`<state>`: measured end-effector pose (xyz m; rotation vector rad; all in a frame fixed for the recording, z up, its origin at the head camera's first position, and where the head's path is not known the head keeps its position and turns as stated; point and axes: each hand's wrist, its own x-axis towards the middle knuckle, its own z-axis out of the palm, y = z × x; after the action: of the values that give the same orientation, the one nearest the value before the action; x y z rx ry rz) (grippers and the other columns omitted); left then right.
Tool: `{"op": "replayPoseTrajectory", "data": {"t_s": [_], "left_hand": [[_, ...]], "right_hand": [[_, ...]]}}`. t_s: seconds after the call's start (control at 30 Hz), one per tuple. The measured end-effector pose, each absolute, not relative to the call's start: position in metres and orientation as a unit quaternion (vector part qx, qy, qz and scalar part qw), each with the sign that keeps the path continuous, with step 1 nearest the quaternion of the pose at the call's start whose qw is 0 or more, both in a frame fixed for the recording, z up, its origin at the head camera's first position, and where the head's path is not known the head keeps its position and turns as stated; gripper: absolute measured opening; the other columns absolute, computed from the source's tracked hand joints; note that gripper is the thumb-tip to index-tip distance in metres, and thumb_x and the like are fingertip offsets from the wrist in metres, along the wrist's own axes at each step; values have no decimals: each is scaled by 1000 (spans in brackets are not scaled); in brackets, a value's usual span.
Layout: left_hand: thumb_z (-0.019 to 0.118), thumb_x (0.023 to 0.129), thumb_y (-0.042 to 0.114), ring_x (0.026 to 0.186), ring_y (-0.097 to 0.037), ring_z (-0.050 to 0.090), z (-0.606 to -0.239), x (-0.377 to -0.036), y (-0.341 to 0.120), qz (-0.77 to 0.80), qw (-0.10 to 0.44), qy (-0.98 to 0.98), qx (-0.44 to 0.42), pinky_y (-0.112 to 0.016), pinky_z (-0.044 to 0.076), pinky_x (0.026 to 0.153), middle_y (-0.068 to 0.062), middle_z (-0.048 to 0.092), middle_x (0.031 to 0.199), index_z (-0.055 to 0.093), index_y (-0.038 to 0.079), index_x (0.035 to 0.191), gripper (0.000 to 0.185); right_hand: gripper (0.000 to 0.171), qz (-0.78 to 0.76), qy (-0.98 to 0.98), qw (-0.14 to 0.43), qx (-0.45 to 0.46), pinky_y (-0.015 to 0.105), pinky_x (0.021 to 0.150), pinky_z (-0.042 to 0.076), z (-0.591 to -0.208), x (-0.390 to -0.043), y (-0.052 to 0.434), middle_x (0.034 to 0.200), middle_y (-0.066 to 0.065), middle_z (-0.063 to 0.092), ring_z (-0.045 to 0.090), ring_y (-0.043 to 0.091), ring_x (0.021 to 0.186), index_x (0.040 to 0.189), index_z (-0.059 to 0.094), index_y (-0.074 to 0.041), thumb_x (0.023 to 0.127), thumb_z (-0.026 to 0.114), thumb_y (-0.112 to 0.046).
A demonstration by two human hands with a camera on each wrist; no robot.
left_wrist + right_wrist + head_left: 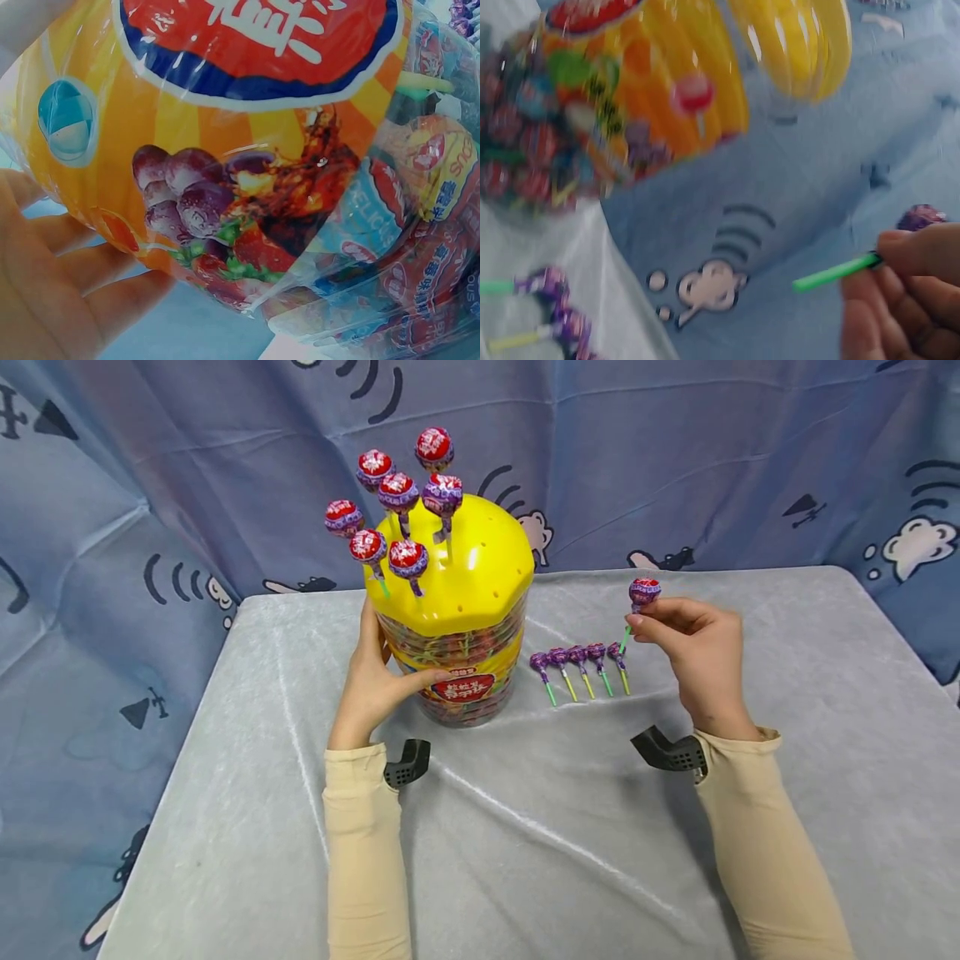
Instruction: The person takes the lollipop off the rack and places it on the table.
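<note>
A clear jar of wrapped lollipops (pixel 462 692) with a yellow lid (pixel 487 556) stands on the table, several lollipops (pixel 407 560) upright in the lid's holes. My left hand (pixel 375 681) grips the jar's left side, thumb across the front label and fingers round the side, seen along the wrapper (pixel 202 127) in the left wrist view. To the right, my right hand (pixel 701 647) pinches a purple-and-red lollipop (pixel 643 593) between thumb and fingers, its green stick (pixel 832 274) pointing down. Below it, several purple-wrapped lollipops (pixel 577 658) lie in a row.
A pale grey cloth covers the table (pixel 525 860). Behind and to the left hangs a blue patterned curtain (pixel 675 460), close to the table's back edge. More small holes show in the lid.
</note>
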<state>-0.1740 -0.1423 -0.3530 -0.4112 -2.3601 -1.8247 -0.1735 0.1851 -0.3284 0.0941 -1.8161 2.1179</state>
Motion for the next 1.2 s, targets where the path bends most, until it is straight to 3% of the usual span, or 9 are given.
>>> {"op": "replayPoseTrajectory", "data": {"t_s": [0.27,0.57,0.63,0.77,0.9,1.0,1.2], "left_hand": [[85,70,11,130,-13,36,-354,-173,-142,-606,62,-781,-137,-38,28,110,7,32,147,9,37,150,113],[84,69,6,133,-17,34,-345,-169,-140,-607,51,-782,-131,-40,27,111,1,29,150,7,27,152,115],[83,71,5,133,-18,33,-338,-165,-138,-606,49,-783,-129,-39,27,111,-2,29,151,7,24,152,113],[83,71,5,133,-20,33,-332,-161,-137,-599,49,-790,-124,-39,28,110,-5,28,151,6,21,153,113],[84,70,11,132,-17,34,-347,-170,-142,-596,58,-791,-130,-42,29,110,2,29,150,6,32,152,115],[85,69,13,132,-14,34,-354,-175,-144,-597,63,-788,-135,-43,29,110,6,29,149,7,37,150,115],[87,65,8,133,-15,33,-353,-176,-144,-604,60,-784,-133,-40,28,110,3,29,150,7,33,151,120]], "right_hand": [[5,690,-718,78,-34,19,60,55,-358,-177,215,74,-1,69,66,11,63,85,71,-1,81,72,2],[8,628,-774,-4,-80,22,60,56,-387,-190,240,70,-9,67,64,8,61,88,69,5,84,70,-2],[2,622,-778,-15,-86,22,60,56,-394,-193,243,68,-11,67,64,7,60,83,71,1,84,69,-1],[21,626,-774,-27,-93,21,58,56,-407,-198,248,66,-10,66,64,6,58,71,72,-13,83,68,2],[4,612,-784,-34,-97,20,58,55,-415,-201,251,66,-11,65,63,4,58,85,71,3,84,67,2],[24,591,-799,-33,-101,19,58,55,-419,-201,251,68,-10,66,63,3,59,99,63,18,85,68,0],[28,566,-817,-26,-111,18,58,55,-422,-204,251,69,-11,66,63,0,59,102,64,17,84,71,-4]]}}
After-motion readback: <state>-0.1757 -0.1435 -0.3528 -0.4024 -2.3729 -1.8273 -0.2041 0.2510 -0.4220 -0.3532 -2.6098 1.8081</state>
